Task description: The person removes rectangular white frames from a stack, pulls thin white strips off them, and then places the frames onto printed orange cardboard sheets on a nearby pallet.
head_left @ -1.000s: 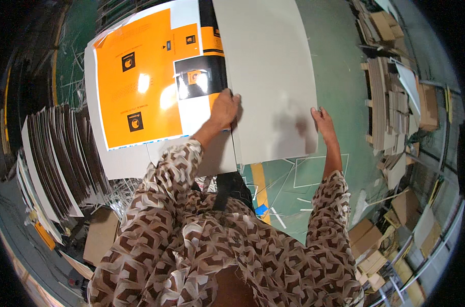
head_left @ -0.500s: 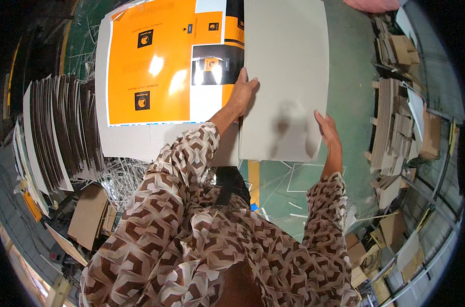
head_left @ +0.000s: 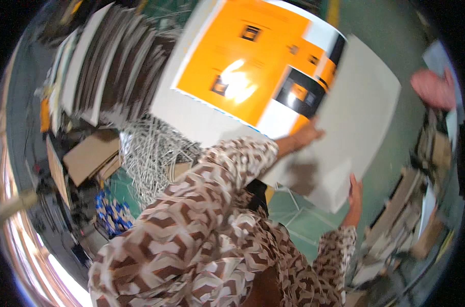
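Note:
A large plain grey board (head_left: 363, 97) lies between my two hands, tilted clockwise in the picture. My left hand (head_left: 306, 134) is at its left side, beside the printed sheet, with the thumb over the grey surface and the other fingers partly hidden. At the lower right edge, my right hand (head_left: 354, 197) holds the board near its corner, one digit pointing up and the rest out of sight. To the left, a glossy orange sheet (head_left: 207, 61) with black and white panels rests on another grey board (head_left: 166, 110), whose border shows around it.
Boards stand in a dense upright row (head_left: 107, 61) at the far left. Below them lie a heap of thin paper strips (head_left: 150, 153), brown cardboard (head_left: 91, 156) and a blue patterned bundle (head_left: 112, 212). Stacked boards (head_left: 396, 220) line the right side, near a pink object (head_left: 433, 89).
The whole view has turned, so the boards and sheet now slant clockwise and sit farther right. My hands stay at the grey board's two sides and appear lower in the picture.

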Tool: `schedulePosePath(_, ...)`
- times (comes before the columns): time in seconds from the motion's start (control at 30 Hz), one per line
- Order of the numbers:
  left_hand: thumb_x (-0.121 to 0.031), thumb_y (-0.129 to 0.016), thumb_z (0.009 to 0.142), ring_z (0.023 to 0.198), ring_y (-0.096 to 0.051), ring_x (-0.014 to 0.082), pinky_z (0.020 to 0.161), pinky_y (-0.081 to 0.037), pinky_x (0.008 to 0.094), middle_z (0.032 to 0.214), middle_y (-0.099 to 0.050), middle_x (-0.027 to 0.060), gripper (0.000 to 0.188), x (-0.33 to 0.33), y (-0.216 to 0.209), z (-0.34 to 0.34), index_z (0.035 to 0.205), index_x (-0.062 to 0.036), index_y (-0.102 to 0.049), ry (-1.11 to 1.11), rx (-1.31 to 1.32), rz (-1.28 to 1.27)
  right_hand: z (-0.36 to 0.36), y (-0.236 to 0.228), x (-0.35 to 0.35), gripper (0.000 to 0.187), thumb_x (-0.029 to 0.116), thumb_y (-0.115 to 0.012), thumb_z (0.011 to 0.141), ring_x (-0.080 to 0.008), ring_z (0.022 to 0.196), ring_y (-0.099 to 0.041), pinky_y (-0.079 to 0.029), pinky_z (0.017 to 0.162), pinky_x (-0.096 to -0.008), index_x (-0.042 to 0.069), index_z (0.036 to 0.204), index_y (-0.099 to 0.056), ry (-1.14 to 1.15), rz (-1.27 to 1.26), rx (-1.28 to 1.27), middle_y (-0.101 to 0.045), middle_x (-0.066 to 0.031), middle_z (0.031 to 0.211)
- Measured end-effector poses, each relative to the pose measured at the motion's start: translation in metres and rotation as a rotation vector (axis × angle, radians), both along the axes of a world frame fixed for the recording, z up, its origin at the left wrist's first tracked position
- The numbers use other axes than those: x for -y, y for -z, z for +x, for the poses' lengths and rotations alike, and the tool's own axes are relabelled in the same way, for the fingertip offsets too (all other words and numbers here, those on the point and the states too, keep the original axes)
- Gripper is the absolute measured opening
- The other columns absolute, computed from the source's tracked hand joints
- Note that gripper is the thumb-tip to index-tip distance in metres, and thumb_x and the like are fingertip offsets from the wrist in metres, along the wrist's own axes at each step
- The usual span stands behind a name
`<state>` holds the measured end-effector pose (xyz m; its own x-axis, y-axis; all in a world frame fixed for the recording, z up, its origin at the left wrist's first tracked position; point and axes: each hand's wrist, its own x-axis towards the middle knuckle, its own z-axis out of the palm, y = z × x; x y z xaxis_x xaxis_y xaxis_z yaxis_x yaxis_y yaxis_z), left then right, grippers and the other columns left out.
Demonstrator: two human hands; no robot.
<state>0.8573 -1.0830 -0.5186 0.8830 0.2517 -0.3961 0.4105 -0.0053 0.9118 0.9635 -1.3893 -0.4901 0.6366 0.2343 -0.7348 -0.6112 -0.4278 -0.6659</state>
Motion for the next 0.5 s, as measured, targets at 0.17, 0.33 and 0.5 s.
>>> schedulePosePath(0.17, -0.028, -0.059, 0.079, 0.078, -0.059, 0.0221, 0.072, -0.048, 0.0340, 0.093, -0.063, 0.0123, 0.045, -0.012, -0.038, -0.094, 0.114, -0.0004, -0.055, 0.311, 0.061, 0.045, -0.033, -0.037, -0.003, 0.067, 0.032, -0.064, 0.084, -0.0272, 0.110, -0.050, -0.043, 0.089, -0.0389, -0.007, 0.130, -0.034, 0.008, -0.097, -0.119, -0.045, -0.0170, 0.127)
schedulePosePath(0.33, -0.010, -0.055, 0.083, 0.080, -0.061, 0.0125, 0.071, -0.048, 0.0226, 0.090, -0.066, 0.0069, 0.019, -0.087, -0.166, -0.204, 0.094, -0.0010, -0.066, 0.048, 0.206, -0.807, -0.049, -0.014, -0.007, 0.067, 0.023, -0.065, 0.084, -0.0299, 0.113, -0.047, -0.041, 0.092, -0.0411, -0.002, 0.134, -0.030, -0.162, -0.655, 0.628, -0.041, -0.0187, 0.131)
schedulePosePath(0.5, -0.023, -0.061, 0.085, 0.096, -0.058, 0.0206, 0.084, -0.045, 0.0311, 0.101, -0.062, 0.0151, 0.024, -0.168, -0.313, -0.283, 0.094, -0.0006, -0.065, -0.061, 0.841, -0.658, -0.113, -0.030, -0.107, 0.062, 0.018, -0.061, 0.084, -0.0348, 0.117, -0.043, -0.037, 0.096, -0.0440, 0.000, 0.134, -0.031, -0.210, -0.407, 0.922, -0.037, -0.0209, 0.133)
